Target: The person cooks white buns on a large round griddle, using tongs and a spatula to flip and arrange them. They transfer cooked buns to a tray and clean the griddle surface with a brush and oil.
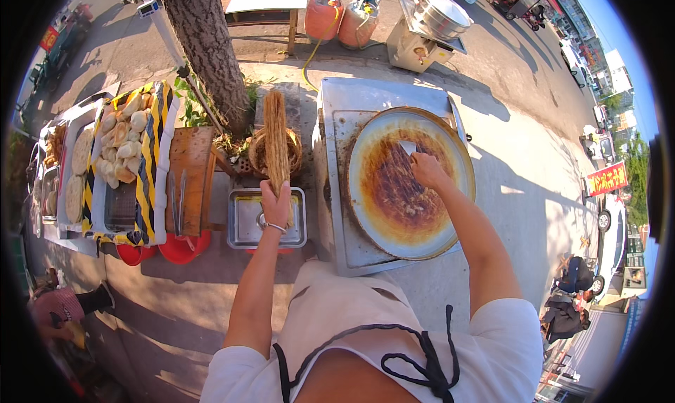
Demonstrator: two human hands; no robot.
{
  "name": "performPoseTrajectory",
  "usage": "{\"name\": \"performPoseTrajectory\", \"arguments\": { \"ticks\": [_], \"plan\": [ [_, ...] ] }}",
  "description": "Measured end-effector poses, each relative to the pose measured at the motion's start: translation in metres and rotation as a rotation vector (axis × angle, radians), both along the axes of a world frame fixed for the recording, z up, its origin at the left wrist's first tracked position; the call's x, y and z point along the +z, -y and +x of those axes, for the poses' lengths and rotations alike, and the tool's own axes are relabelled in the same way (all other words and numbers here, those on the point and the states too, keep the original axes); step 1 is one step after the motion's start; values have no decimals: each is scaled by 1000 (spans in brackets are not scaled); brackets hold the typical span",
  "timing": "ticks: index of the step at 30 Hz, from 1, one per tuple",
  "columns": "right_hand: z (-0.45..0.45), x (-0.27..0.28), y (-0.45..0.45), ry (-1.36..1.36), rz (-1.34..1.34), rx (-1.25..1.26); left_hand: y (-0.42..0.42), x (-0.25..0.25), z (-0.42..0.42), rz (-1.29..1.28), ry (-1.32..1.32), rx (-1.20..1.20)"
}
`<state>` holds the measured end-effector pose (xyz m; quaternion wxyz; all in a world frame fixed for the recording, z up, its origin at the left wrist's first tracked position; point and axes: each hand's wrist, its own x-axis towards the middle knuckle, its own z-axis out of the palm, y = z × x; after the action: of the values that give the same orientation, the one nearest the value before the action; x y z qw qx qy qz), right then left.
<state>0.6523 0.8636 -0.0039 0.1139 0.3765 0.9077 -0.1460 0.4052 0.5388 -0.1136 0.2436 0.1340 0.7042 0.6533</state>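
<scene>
My left hand (276, 205) grips a long bundle of straw-like bristles, a whisk broom (276, 139), above a rectangular metal tray (240, 240). The broom's far end lies over a round woven basket (258, 152). My right hand (428, 169) is closed on a scraper with a flat, light blade (407, 147), held over a large round pan (379, 134). Brown, scorched-looking residue and pale crumbs cover the pan's middle. The handle of the scraper is hidden in my fist. Beneath the pan is a metal stove top (350, 97).
Left stand a foam box edged with striped tape (150, 192) holding bread pieces, metal tongs (178, 202) on a wooden board (192, 165), and red buckets (184, 249). Ahead are a tree trunk (211, 49), gas cylinders (322, 12) and a steamer pot (443, 12). People sit far right.
</scene>
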Motion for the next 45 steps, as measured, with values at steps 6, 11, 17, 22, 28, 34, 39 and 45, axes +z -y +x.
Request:
{"name": "performPoseTrajectory", "arguments": {
  "ticks": [6,11,17,22,28,34,39,45],
  "plan": [
    [-56,-68,-52,74,50,-124,10,7,12,-19,9,-20],
    [-71,-22,38,153,-52,6,14,23,24,7,95,5],
    [14,-8,98,114,-128,250,2,15,41,-29,-174,17],
    [60,64,64,113,-217,348,-3,37,68,17,-30,47],
    [133,2,-20,-201,-307,198,-14,61,121,64,47,131],
    [151,-127,-64,-399,-239,44,-35,108,197,153,225,206],
    [84,-128,-62,-624,-883,-868,-40,135,250,145,292,196],
    [3,-141,-54,-725,-852,-1116,-23,145,273,111,299,222]
  ]
}}
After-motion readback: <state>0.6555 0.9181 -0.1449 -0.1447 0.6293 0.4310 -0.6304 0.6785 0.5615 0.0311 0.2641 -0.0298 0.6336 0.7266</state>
